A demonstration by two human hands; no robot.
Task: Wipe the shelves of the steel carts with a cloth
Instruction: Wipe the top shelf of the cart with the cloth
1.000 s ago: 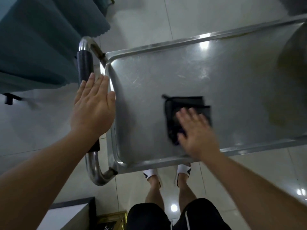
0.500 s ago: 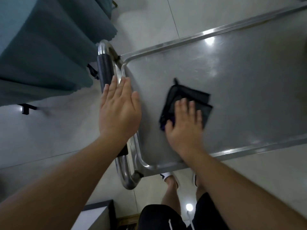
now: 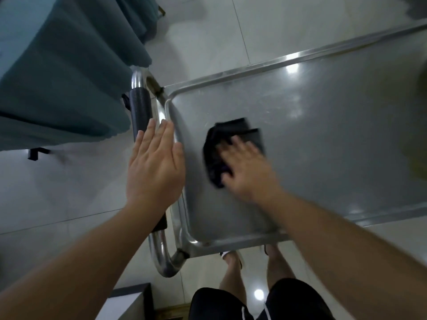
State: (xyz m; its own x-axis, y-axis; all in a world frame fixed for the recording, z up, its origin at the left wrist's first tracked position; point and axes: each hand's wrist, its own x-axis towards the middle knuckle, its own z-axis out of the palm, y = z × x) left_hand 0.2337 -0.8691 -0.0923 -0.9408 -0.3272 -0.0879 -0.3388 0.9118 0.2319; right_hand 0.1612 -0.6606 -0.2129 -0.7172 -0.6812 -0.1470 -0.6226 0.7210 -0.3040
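Left hand (image 3: 155,168): lay flat, fingers straight, over the cart handle (image 3: 140,109).
Right hand (image 3: 248,168): pressed the black cloth (image 3: 216,155) flat on the top shelf (image 3: 323,139).
Progress: judged mid-wipe near the handle end; far stretch seemingly left.

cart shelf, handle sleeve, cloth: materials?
Shelf: looks like brushed stainless steel, with dull glare spots and fine scratches. Handle sleeve: matte black, probably rubber or foam, over a polished steel tube. Cloth: dark, soft, folded fabric, possibly microfibre; blurred.
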